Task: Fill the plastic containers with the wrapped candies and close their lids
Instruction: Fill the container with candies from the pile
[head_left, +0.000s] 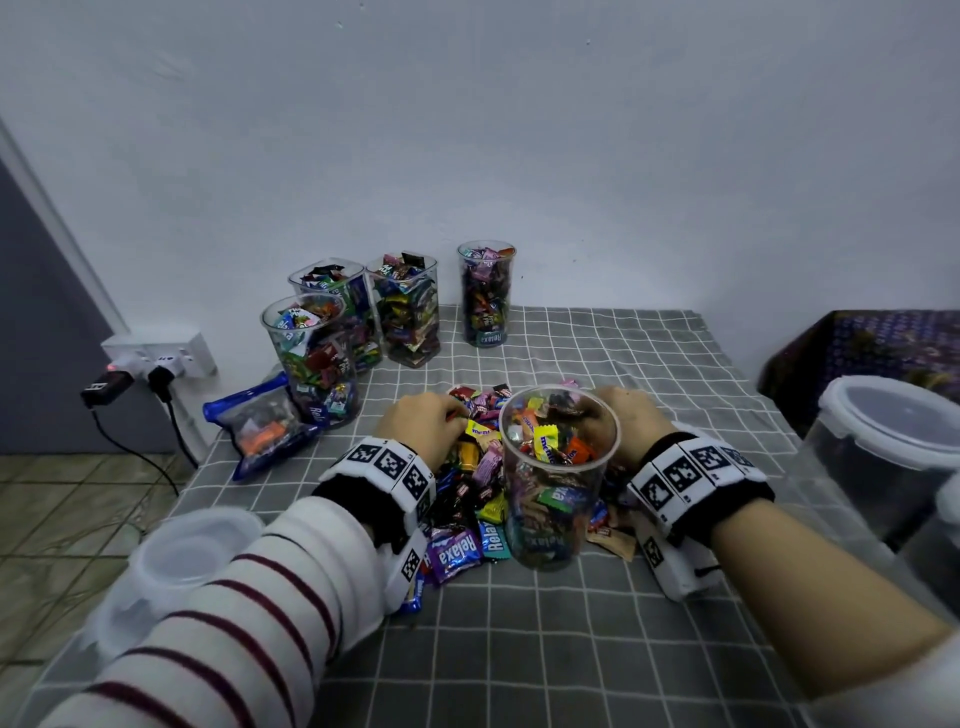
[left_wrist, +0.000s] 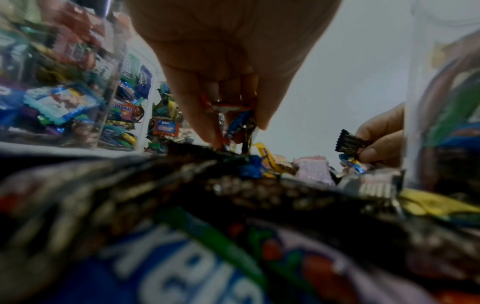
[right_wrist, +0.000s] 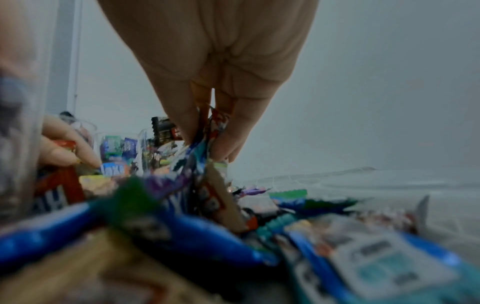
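A clear round container (head_left: 558, 467), nearly full of wrapped candies and without a lid, stands in the middle of a candy pile (head_left: 467, 499) on the grey checked cloth. My left hand (head_left: 423, 423) reaches into the pile left of it. Its fingertips (left_wrist: 215, 135) pinch several candies (left_wrist: 233, 115). My right hand (head_left: 621, 421) is behind the container's right side. Its fingers (right_wrist: 187, 127) pinch a bunch of wrappers (right_wrist: 207, 139). Both wrists lie low over the pile (left_wrist: 233, 205).
Several filled open containers (head_left: 314, 358) stand at the back near the wall, with a blue zip bag (head_left: 260, 421) beside them. White lids (head_left: 192, 551) are stacked at the left table edge. A large lidded tub (head_left: 893, 447) sits at the right. A wall socket (head_left: 161, 358) holds plugs.
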